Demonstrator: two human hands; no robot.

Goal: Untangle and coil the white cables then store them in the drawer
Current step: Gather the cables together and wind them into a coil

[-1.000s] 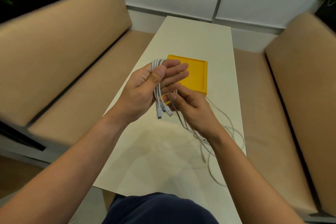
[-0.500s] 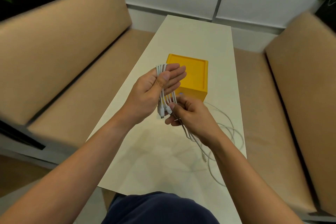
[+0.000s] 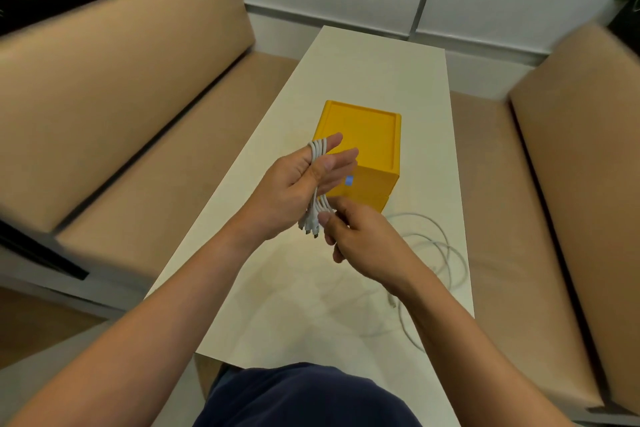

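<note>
Where the near edge of the table (image 3: 277,305) is met, loose loops (image 3: 446,246) of white cable are laid at the right. Above the table, the white cables (image 3: 316,156) are wound round the left hand (image 3: 294,184), its fingers nearly straight and its thumb pressed over the coil. The strands by the hanging plugs (image 3: 308,227) are pinched by the curled fingers of the right hand (image 3: 363,239). Beyond, a yellow drawer box (image 3: 367,135) is stood, shut. Tan benches (image 3: 121,87) are set at either side.

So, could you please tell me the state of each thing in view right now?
Coiled cable: held above the table, plugs dangling.
Loose cable: sprawled on the table, uncoiled.
Yellow drawer box: looks shut.
Left hand: thumb clamps the coiled cable.
Right hand: pinches its lower strands.
</note>
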